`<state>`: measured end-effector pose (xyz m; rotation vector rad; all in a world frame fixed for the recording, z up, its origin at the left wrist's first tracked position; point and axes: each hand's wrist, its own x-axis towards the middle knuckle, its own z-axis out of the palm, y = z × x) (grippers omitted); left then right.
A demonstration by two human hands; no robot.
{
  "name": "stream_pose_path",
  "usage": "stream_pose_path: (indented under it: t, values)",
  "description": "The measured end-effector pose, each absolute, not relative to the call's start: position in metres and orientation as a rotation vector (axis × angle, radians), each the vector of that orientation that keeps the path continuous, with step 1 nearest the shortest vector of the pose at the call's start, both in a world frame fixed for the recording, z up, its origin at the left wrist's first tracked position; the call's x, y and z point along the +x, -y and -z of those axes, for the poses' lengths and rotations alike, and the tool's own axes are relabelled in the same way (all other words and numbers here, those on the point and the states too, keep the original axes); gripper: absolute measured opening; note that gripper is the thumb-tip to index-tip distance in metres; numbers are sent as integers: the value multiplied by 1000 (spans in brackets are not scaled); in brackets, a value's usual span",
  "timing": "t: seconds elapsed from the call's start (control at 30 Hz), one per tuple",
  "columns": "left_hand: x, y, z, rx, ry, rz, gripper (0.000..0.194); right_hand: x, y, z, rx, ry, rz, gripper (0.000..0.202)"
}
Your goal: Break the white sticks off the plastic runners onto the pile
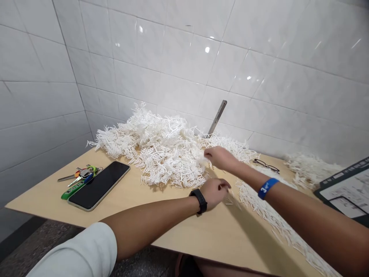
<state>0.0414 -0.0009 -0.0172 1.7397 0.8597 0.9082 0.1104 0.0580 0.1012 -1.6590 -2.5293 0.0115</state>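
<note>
A large heap of thin white branched strands [170, 154], plastic-looking, lies across the back of the wooden table. My right hand [221, 157], with a blue wristband, is at the heap's right edge, its fingers pinched on a whitish strand piece. Nearer to me, my left hand [213, 193] wears a black watch [199, 202]. Its fingers are curled closed, and a few small white strands [233, 199] show just under the fingertips. How much each hand holds is partly hidden by the fingers. More white strands [268, 207] form a long band beneath and beside my right forearm.
A black-screened phone [99, 185] and a bunch of keys [83, 174] on a green strap lie at the left. Eyeglasses [266, 165] rest behind my right forearm. A dark-framed panel [348, 188] stands at the right. A metal bar [217, 118] rises by the tiled wall [178, 57].
</note>
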Motion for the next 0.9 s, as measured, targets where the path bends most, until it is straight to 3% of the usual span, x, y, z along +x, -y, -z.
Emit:
stream_pose_path:
  t: [0.13, 0.33, 0.9]
  values:
    - [39, -14, 19, 1459, -1101, -1324, 45, 121, -75, -151, -1648, 2359, 107, 23]
    - [41, -21, 24, 1231, -1058, -1374, 67, 134, -88, -207, -1495, 1967, 249, 16]
    - [40, -17, 22, 1198, -1017, -1352, 67, 159, -76, -270, -1184, 1530, 265, 12]
